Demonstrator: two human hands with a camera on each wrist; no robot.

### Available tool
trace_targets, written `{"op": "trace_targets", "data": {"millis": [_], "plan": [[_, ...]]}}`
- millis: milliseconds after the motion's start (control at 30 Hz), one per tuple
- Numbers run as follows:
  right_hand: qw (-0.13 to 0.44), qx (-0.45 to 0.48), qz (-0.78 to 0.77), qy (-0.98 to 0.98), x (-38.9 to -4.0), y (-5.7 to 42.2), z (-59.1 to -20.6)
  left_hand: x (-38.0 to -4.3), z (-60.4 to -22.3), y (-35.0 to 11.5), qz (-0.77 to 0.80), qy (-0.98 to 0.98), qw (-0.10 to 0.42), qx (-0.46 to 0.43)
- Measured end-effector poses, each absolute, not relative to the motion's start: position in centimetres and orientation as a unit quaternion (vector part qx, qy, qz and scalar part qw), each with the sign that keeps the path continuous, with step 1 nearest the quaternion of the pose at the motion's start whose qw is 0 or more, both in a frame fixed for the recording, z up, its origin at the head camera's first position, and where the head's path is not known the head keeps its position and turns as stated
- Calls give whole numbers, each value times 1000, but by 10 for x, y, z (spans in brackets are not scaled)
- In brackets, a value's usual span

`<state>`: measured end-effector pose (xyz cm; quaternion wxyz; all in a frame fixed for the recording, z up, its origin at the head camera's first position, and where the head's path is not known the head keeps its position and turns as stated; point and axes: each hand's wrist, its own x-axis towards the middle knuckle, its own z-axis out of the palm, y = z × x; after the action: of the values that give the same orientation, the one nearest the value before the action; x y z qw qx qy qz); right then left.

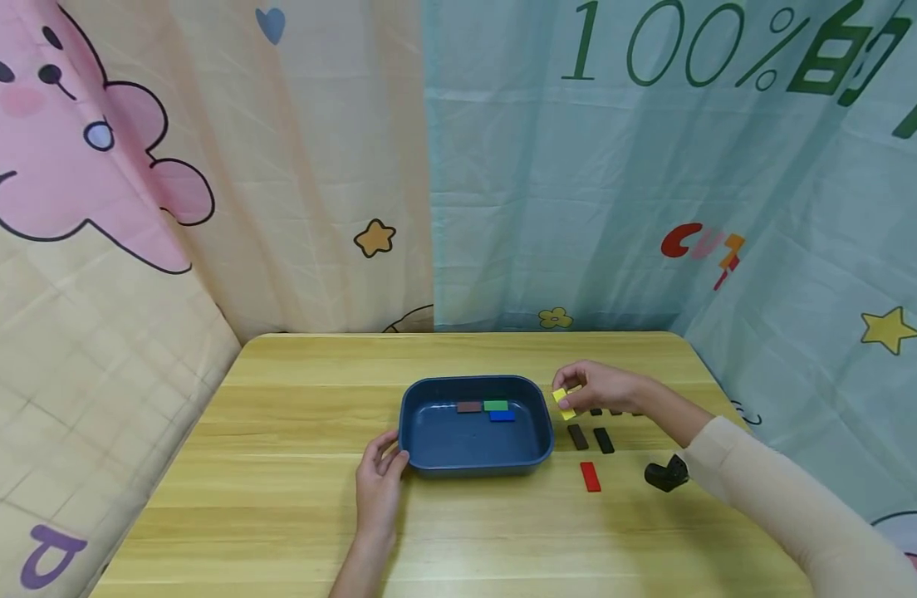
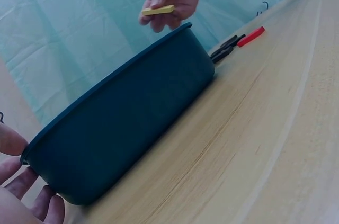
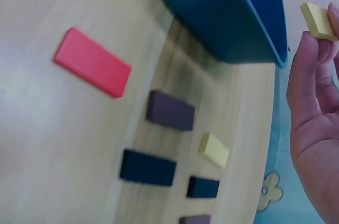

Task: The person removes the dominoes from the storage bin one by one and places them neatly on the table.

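A dark blue plastic bin [image 1: 477,470] stands on the wooden table. My left hand [image 1: 380,486] holds its left end, thumb at the rim and fingers against the outer wall. A yellow domino-like block [image 1: 563,404] is pinched between the thumb and fingers of my right hand [image 1: 604,389], raised just beyond the bin's right rim. Inside the bin lie a brown block [image 1: 469,407], a green block [image 1: 496,405] and a blue block [image 1: 502,416]. The left wrist view shows the yellow block [image 2: 158,10] above the rim, apart from the bin.
Right of the bin lie a red block [image 1: 590,477], a dark brown block [image 1: 577,437] and a black block [image 1: 604,440]. Several more sit behind, among them another yellow block [image 3: 214,150]. A black object [image 1: 666,474] of unclear kind is near my right sleeve. Curtains hang behind the table.
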<state>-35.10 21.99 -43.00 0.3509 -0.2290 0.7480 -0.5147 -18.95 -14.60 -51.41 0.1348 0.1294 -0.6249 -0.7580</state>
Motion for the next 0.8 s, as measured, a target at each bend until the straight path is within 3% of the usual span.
{"op": "trace_targets", "data": {"millis": [400,800], "plan": [[323,-158,-552,753,-296,288,-472,-191,-515,-151,-751,-633,131,135],[282,-131,-551,774,-269,308,-504,-189,-516,-150,-750,-634,120,141]]}}
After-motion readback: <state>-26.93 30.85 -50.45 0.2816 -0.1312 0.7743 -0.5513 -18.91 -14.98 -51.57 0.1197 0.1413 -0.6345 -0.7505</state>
